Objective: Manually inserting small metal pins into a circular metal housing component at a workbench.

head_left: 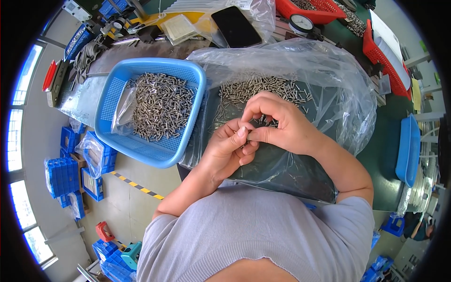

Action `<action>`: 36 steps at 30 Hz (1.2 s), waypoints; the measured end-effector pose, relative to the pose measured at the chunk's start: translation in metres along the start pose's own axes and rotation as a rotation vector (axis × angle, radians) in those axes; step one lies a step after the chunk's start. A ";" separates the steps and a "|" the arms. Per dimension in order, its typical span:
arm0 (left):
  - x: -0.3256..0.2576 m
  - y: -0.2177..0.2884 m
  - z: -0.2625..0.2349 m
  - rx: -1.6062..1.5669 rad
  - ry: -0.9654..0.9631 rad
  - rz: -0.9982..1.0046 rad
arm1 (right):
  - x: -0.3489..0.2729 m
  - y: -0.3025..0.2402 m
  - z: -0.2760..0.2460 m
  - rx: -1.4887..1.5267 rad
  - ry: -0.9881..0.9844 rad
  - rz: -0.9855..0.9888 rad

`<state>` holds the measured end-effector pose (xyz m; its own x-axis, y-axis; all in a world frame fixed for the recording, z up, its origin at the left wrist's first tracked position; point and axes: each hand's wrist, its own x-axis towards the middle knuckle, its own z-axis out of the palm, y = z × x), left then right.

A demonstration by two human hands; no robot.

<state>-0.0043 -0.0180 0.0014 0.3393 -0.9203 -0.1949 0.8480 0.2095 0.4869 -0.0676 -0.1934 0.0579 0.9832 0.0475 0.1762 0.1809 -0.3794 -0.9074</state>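
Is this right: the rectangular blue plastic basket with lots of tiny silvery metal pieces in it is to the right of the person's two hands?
Not quite: the rectangular blue plastic basket with the tiny silvery metal pieces is to the left of the person's left hand and right hand. The head view shows it.

At the centre of the frame, the left hand [224, 151] and right hand [287, 123] meet at their fingertips; what lies between them is too small to tell. Just above, a heap of small metal pins [263, 86] spreads over clear plastic [345, 96]. Left of centre, a blue basket [104, 101] holds similar pieces [162, 105]. A black phone [236, 27] lies at the top.
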 end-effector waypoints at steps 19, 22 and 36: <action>0.002 -0.003 0.005 -0.077 0.023 0.088 | 0.002 0.015 -0.016 -0.126 0.189 -0.100; 0.002 -0.003 0.006 -0.020 0.027 0.096 | 0.004 0.029 -0.023 -0.468 0.245 -0.054; 0.002 0.000 0.005 -0.051 0.014 0.058 | 0.003 0.034 -0.013 -0.737 0.057 -0.044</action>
<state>-0.0063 -0.0213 0.0052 0.3940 -0.9015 -0.1791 0.8462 0.2797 0.4536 -0.0589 -0.2185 0.0322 0.9689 0.0365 0.2446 0.1377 -0.9011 -0.4111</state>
